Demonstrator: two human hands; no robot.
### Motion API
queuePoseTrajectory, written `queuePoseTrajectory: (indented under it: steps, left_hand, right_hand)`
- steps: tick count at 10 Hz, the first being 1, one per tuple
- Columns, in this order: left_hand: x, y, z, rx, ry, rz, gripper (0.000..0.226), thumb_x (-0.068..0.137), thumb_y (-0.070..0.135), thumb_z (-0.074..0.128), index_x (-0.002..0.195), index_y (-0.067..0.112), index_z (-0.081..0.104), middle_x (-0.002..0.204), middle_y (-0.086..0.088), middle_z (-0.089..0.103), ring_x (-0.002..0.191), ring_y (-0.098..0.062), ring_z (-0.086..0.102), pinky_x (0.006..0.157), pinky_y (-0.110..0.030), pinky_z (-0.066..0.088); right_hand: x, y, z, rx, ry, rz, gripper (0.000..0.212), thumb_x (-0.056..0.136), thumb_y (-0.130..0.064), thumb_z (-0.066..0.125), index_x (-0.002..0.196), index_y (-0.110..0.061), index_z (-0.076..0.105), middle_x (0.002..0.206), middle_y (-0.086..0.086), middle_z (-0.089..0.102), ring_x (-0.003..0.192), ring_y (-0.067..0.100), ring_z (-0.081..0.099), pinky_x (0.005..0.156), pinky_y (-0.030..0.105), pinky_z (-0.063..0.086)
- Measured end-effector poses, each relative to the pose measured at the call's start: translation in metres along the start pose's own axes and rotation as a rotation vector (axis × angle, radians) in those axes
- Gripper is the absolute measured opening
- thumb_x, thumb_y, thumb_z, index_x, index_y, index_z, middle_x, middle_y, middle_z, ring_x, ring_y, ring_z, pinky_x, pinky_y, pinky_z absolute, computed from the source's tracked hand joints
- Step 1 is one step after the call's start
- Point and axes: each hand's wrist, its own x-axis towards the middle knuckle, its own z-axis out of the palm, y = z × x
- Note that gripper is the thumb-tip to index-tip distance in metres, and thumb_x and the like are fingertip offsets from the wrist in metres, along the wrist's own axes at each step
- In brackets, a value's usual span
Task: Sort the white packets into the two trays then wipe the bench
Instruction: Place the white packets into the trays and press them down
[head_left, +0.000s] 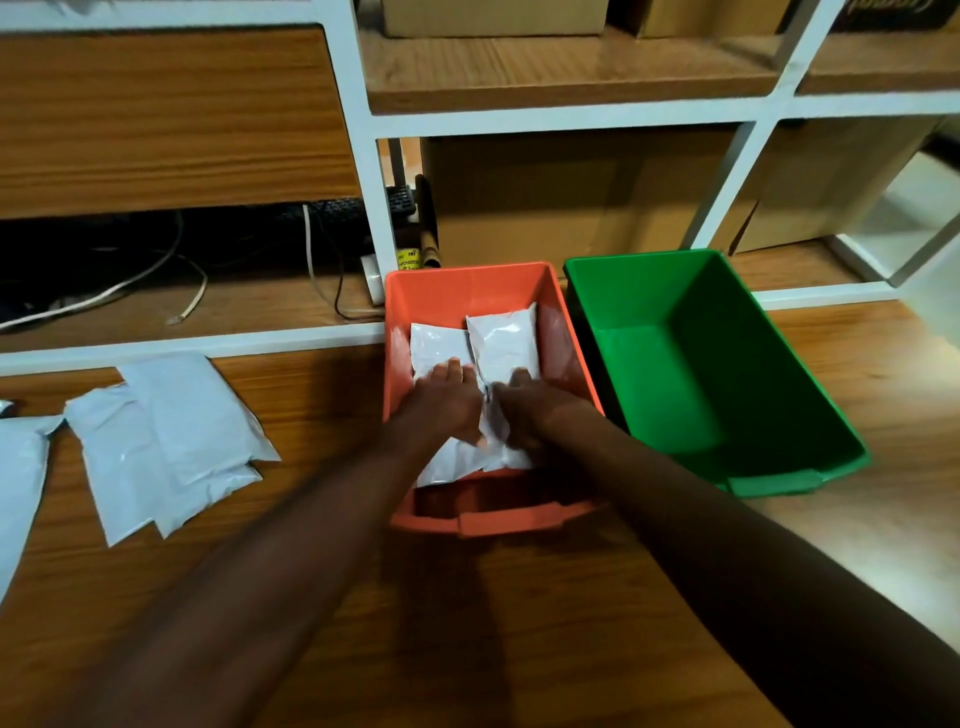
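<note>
An orange tray (470, 283) stands on the wooden bench with white packets (506, 338) lying inside it. Both my hands reach into this tray. My left hand (444, 402) presses flat on the left packet, fingers spread. My right hand (530, 410) rests on the right packet, with its fingers curled at the packet's edge. To the right, touching the orange tray, stands a green tray (727, 483) with nothing visible inside. More white packets (176, 441) lie overlapped on the bench at the left, and another packet (21, 478) runs off the left edge.
A white-framed wooden shelf unit (363, 156) rises behind the bench, holding cardboard boxes (571, 197), loose cables (171, 280) and a tape roll (373, 283). Bare bench (519, 623) shows in front of the trays.
</note>
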Motion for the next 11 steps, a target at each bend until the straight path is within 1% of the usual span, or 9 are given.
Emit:
queuePoseTrajectory:
  steps: [1, 2, 3, 4, 6, 7, 9, 10, 11]
  left_hand:
    - [0.009, 0.001, 0.017, 0.040, -0.092, -0.037, 0.127, 0.074, 0.052, 0.080, 0.153, -0.004, -0.002, 0.162, -0.025, -0.003, 0.149, -0.042, 0.005, 0.120, -0.053, 0.018]
    - [0.006, 0.000, 0.013, 0.047, -0.098, -0.011, 0.130, 0.074, 0.051, 0.081, 0.152, -0.007, -0.005, 0.161, -0.028, -0.006, 0.149, -0.045, 0.003, 0.120, -0.050, 0.014]
    - [0.001, -0.007, 0.002, 0.055, -0.015, 0.030, 0.126, 0.075, 0.050, 0.080, 0.153, -0.004, -0.004, 0.161, -0.029, -0.004, 0.149, -0.045, 0.005, 0.119, -0.050, 0.014]
    - [0.009, -0.018, -0.008, 0.061, 0.083, 0.089, 0.132, 0.068, 0.057, 0.081, 0.154, 0.001, -0.002, 0.162, -0.026, -0.001, 0.149, -0.042, 0.007, 0.117, -0.054, 0.019]
    - [0.017, -0.018, -0.019, 0.033, -0.030, 0.107, 0.144, 0.063, 0.054, 0.087, 0.153, 0.000, -0.011, 0.161, -0.027, -0.010, 0.149, -0.042, -0.006, 0.120, -0.049, 0.007]
    - [0.017, -0.020, -0.023, 0.035, -0.024, 0.145, 0.137, 0.070, 0.055, 0.082, 0.153, -0.003, -0.010, 0.161, -0.025, -0.010, 0.150, -0.038, -0.009, 0.120, -0.043, 0.002]
    - [0.011, -0.026, -0.024, 0.003, 0.093, 0.116, 0.131, 0.073, 0.051, 0.081, 0.153, 0.000, -0.009, 0.162, -0.025, -0.009, 0.151, -0.039, -0.003, 0.121, -0.052, 0.013]
    - [-0.004, -0.023, -0.034, -0.003, 0.217, 0.130, 0.111, 0.085, 0.049, 0.069, 0.154, 0.002, -0.005, 0.163, -0.020, -0.008, 0.151, -0.036, -0.002, 0.121, -0.053, 0.014]
    - [-0.031, -0.017, -0.040, -0.026, 0.367, 0.121, 0.089, 0.096, 0.044, 0.054, 0.156, 0.009, -0.001, 0.165, -0.012, -0.006, 0.152, -0.030, 0.000, 0.122, -0.049, 0.010]
  right_hand:
    - [0.001, 0.006, 0.019, -0.054, -0.055, 0.009, 0.058, 0.094, -0.018, 0.059, 0.147, -0.012, 0.036, 0.148, 0.023, 0.035, 0.132, 0.041, 0.046, 0.108, 0.051, 0.041]
    - [-0.005, 0.000, 0.014, -0.021, -0.048, 0.034, 0.049, 0.091, -0.019, 0.064, 0.137, -0.011, 0.049, 0.140, 0.020, 0.046, 0.124, 0.042, 0.052, 0.098, 0.050, 0.047]
    - [0.006, -0.003, -0.004, -0.058, -0.025, -0.042, 0.053, 0.088, -0.020, 0.066, 0.138, -0.019, 0.050, 0.136, 0.018, 0.049, 0.122, 0.041, 0.054, 0.101, 0.050, 0.047]
    - [0.027, -0.005, -0.024, -0.055, 0.105, -0.051, 0.066, 0.091, -0.026, 0.066, 0.147, -0.015, 0.033, 0.145, 0.021, 0.036, 0.134, 0.043, 0.042, 0.109, 0.051, 0.040]
    - [0.067, -0.005, -0.002, -0.067, -0.011, -0.045, 0.094, 0.094, -0.035, 0.059, 0.159, -0.007, -0.003, 0.165, 0.022, -0.004, 0.151, 0.046, -0.001, 0.122, 0.057, 0.009]
    - [0.072, -0.003, -0.001, -0.085, -0.055, -0.009, 0.104, 0.088, -0.045, 0.060, 0.158, -0.011, -0.009, 0.163, 0.026, -0.009, 0.150, 0.049, -0.007, 0.122, 0.060, 0.009]
    - [0.035, -0.003, -0.020, 0.109, 0.120, -0.068, 0.077, 0.097, -0.036, 0.049, 0.156, -0.004, 0.012, 0.161, 0.028, 0.013, 0.151, 0.042, 0.007, 0.123, 0.048, 0.011]
    - [0.000, -0.008, -0.035, 0.119, 0.209, -0.132, 0.071, 0.098, -0.023, 0.055, 0.155, -0.004, 0.018, 0.163, 0.026, 0.010, 0.152, 0.037, 0.011, 0.123, 0.041, 0.013]
    - [-0.033, -0.009, -0.041, 0.119, 0.343, -0.224, 0.075, 0.093, -0.018, 0.062, 0.155, -0.006, 0.022, 0.164, 0.023, 0.013, 0.152, 0.035, 0.015, 0.123, 0.047, 0.017]
